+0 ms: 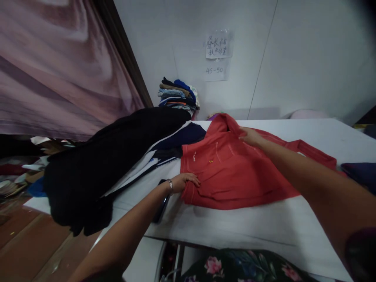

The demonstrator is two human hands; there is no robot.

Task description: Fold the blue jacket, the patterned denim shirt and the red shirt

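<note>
The left hand's fingers (192, 179) clamp a bunched edge of the red garment (235, 172); the right hand (250, 136), farther from the body, grips its raised fold. The garment spreads between and beyond both sets of fingers, one sleeve trailing to the right of the right hand. Just below the left wrist lies a dark phone (161, 211) on the white table (235, 229). Left of the left fingers sprawls black clothing (117, 149); well beyond them rises a folded stack (178, 96).

Both hands (187, 183) hold a red garment (235, 168) — black clothing (117, 145) alongside.
</note>
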